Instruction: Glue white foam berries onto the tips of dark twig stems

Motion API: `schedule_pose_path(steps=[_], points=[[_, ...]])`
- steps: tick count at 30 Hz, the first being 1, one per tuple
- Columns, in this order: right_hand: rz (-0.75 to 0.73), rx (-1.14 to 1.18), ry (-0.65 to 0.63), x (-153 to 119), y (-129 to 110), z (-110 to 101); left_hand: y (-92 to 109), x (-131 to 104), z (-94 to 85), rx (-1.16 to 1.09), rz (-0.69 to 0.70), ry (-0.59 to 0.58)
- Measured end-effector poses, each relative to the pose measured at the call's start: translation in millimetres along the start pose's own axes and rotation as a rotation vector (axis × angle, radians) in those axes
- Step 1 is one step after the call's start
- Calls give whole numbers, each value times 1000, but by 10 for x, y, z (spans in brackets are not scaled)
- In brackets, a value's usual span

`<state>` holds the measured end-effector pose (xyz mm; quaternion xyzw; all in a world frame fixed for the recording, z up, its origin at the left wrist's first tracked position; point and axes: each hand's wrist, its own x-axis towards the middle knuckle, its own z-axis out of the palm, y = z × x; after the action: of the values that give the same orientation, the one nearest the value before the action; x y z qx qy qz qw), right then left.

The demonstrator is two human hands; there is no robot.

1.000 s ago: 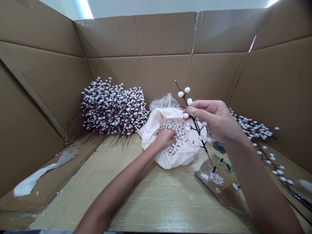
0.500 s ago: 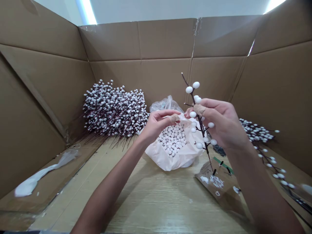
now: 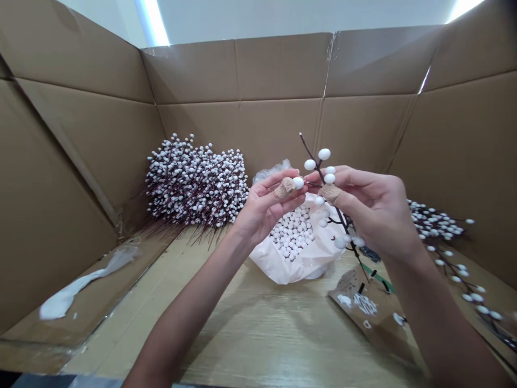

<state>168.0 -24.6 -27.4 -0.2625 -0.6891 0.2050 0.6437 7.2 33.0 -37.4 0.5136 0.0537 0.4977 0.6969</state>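
Note:
My right hand (image 3: pixel 363 202) pinches a dark artificial berry stem (image 3: pixel 343 220) that carries several white berries, thumb and fingers closed round its upper part. Between the thumb and fingers of my left hand (image 3: pixel 269 205) is a single white berry (image 3: pixel 298 182), held close to the tip of a side twig on the stem. Whether the berry touches that twig I cannot tell. Tan tape wraps both thumbs. Below the hands sits a white plastic bag (image 3: pixel 278 268) of loose white berries (image 3: pixel 291 237), partly covered by my left hand.
At the back left lies a large pile of berry stems (image 3: pixel 197 186). More berry stems (image 3: pixel 438 221) lie on the right. A cardboard piece (image 3: pixel 375 318) with white smears and black pegs is at front right. Cardboard walls (image 3: pixel 278 67) surround the table; a white plastic strip (image 3: pixel 81 283) lies left.
My left hand has risen from over the bag to the stem, and a white berry now shows in its fingers. The stem's top has dipped slightly. The camera view has shifted a little.

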Motion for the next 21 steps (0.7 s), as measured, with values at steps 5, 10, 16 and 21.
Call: schedule_pose_path(steps=[5, 10, 16, 21], points=[[-24, -32, 1, -12, -4, 7, 2, -5, 14, 70, 20, 40], [-40, -110, 5, -20, -35, 13, -10, 6, -7, 125, 36, 52], [-38, -135, 15, -21, -34, 14, -9, 0, -1, 191, 50, 46], [-37, -145, 3, -24, -42, 9, -11, -12, 12, 205, 61, 44]])
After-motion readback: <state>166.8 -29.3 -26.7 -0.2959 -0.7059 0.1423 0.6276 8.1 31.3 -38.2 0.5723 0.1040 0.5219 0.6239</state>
